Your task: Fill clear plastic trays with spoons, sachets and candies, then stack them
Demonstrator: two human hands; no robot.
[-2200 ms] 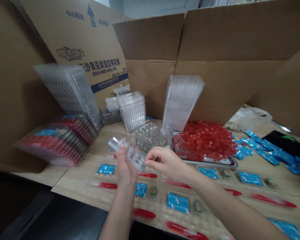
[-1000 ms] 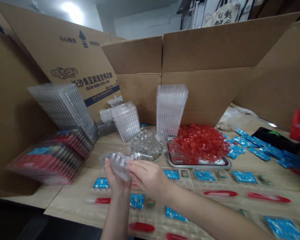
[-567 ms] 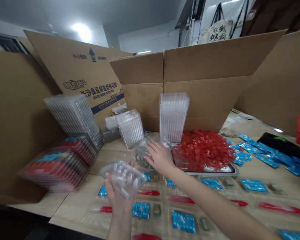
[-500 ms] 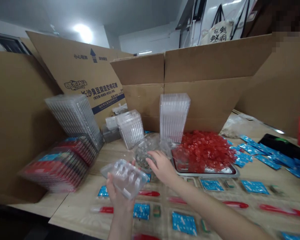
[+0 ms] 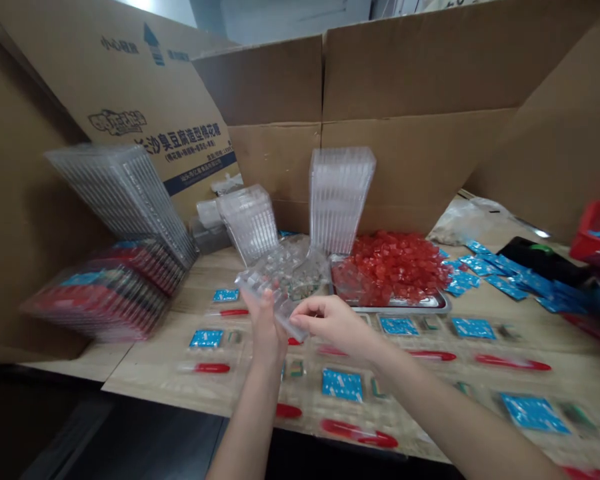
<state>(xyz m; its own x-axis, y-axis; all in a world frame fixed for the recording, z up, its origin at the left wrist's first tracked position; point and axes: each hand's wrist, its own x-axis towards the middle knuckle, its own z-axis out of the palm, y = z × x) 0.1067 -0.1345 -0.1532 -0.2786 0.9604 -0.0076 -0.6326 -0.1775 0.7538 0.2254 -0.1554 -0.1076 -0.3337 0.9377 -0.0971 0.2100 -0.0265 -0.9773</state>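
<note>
My left hand [image 5: 265, 327] grips a clear plastic blister tray [image 5: 256, 287], its thumb on top and the tray tilted. My right hand [image 5: 333, 323] is closed in a pinch at the tray's right end. Whatever lies between its fingertips is hidden. Just beyond the hands sits a clear bag [image 5: 300, 263] of small pieces I cannot make out. On the table around my wrists lie clear trays with blue packets [image 5: 342, 385], red long-shaped pieces [image 5: 359, 432] and small greenish packets [image 5: 296, 368].
A metal tray [image 5: 443, 303] holds a heap of red wrapped pieces [image 5: 397, 267]. Stacks of clear trays [image 5: 337, 200] stand behind, against cardboard [image 5: 275, 160]. Filled trays [image 5: 100, 300] are stacked at left. Loose blue packets [image 5: 505, 267] and a red basket [image 5: 597, 227] are at right.
My right hand has moved from the clear bag down to the tray, its fingers now pinched. The tray in my left hand has turned and tilted. The view has dipped lower.
</note>
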